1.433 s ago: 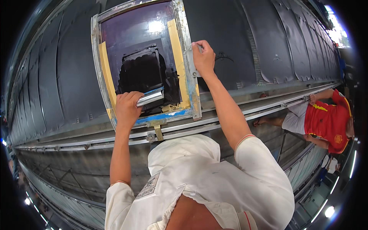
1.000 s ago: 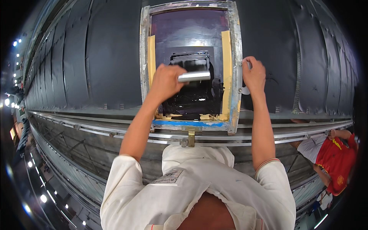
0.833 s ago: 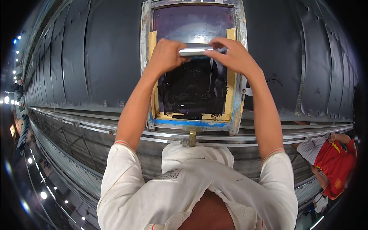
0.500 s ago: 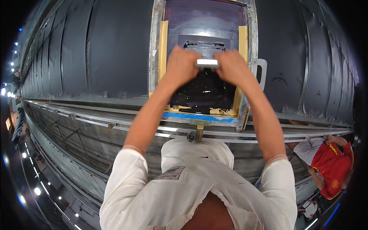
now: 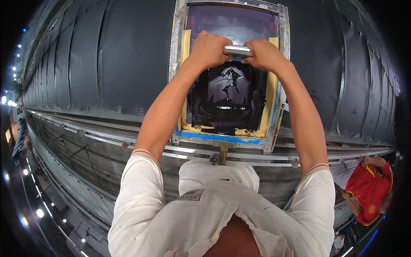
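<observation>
Both my hands grip a silver-handled squeegee (image 5: 238, 51) over a screen-printing frame (image 5: 180, 25). My left hand (image 5: 209, 50) is closed round its left end and my right hand (image 5: 266, 55) round its right end. The blade is mostly hidden beneath the handle and fingers. Nearer to me, wet black ink (image 5: 201, 112) lies over the mesh, round a paler panel with a dark branching figure (image 5: 231, 81). Beyond my hands the mesh (image 5: 231, 19) is purple and shiny. Yellowish tape (image 5: 270, 96) runs along the inner sides, and a blue strip (image 5: 218, 137) marks the near edge.
Dark sheets (image 5: 128, 55) lie along the long table on the left, with more dark sheets (image 5: 314, 51) on the right, some printed. A metal rail (image 5: 192, 155) with a bracket (image 5: 223, 154) runs before my body. A person in a red shirt (image 5: 370, 192) is at the far right.
My hands have moved away from me with the squeegee, and my arms are straighter. The inked panel and its dark figure now show on the near side of the squeegee.
</observation>
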`<state>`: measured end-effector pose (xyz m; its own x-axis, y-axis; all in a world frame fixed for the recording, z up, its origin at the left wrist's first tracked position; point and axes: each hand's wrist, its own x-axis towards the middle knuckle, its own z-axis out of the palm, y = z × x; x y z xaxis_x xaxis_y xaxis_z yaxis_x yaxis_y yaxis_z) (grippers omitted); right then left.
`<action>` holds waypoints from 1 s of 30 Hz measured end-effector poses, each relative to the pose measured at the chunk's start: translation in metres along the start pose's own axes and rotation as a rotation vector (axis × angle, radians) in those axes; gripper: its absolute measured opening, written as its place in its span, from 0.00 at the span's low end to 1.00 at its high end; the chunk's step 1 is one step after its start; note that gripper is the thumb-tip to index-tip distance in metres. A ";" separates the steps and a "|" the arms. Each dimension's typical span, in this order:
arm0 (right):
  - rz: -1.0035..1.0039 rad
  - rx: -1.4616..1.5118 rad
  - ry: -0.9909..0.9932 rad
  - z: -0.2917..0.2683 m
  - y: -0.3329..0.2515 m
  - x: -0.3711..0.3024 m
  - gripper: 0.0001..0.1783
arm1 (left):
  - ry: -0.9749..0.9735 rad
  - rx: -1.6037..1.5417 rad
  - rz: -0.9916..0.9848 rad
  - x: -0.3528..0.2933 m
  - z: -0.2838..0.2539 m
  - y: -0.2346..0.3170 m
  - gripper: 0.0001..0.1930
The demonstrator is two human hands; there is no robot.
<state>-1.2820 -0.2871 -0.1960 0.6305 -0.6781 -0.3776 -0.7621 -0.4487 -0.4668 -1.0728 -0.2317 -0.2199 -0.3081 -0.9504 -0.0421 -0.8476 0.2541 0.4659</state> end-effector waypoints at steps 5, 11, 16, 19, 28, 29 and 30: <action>0.023 0.024 0.003 0.011 -0.003 -0.007 0.13 | 0.031 -0.051 -0.021 -0.011 0.010 0.002 0.13; -0.158 -0.025 0.107 0.080 -0.031 -0.101 0.14 | 0.112 -0.077 0.057 -0.121 0.040 0.051 0.08; -0.054 0.172 0.008 0.068 -0.054 -0.134 0.30 | 0.166 -0.073 0.083 -0.155 0.039 0.065 0.18; 0.225 0.380 0.543 0.052 -0.012 -0.130 0.32 | 0.184 -0.090 0.072 -0.167 0.022 0.073 0.20; 0.702 0.481 0.814 0.075 0.079 -0.114 0.20 | 0.085 -0.085 0.032 -0.225 0.044 0.103 0.22; 0.726 0.510 0.805 0.074 0.079 -0.116 0.20 | 0.081 -0.074 0.034 -0.218 0.044 0.099 0.22; 0.747 0.541 0.794 0.072 0.077 -0.115 0.20 | 0.078 -0.060 0.034 -0.208 0.042 0.095 0.22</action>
<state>-1.4026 -0.2013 -0.2460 -0.3470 -0.9185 -0.1895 -0.6199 0.3762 -0.6886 -1.1070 -0.0026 -0.2038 -0.2995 -0.9532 0.0423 -0.8090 0.2772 0.5183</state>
